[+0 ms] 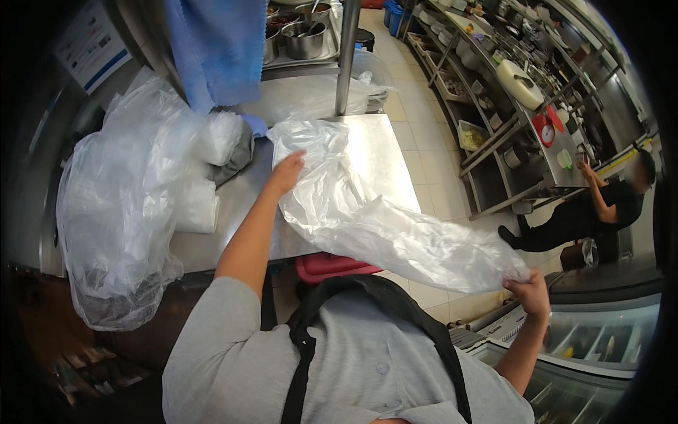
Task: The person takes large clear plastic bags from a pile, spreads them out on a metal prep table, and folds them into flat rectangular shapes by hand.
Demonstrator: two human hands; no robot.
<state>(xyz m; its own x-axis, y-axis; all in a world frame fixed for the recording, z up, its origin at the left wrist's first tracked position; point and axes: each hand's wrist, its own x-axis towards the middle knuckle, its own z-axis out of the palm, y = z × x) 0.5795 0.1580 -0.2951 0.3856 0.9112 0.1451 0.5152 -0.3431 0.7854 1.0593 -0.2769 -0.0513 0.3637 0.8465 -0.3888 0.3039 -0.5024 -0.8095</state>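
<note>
A long, crumpled clear plastic bag [392, 228] stretches from the steel table out past its right edge into the air. My left hand [288, 172] is on the bag's left side, over the table, its fingers closed on the film. Far to the right, my right hand [528, 291] grips the bag's other end, bunched between thumb and fingers. That end hangs above the floor, clear of the table. Left of my left arm lies a large heap of clear plastic bags [127, 191], and beside it sits a white plastic roll or folded stack [197, 206].
A blue cloth [217, 47] hangs above the steel table [378, 159]. Steel pots [303, 40] stand behind an upright post [348, 58]. Under the table's front edge is a red tub [333, 266]. A glass-topped chest freezer [593, 331] lies at right; a person [598, 206] stands by shelving.
</note>
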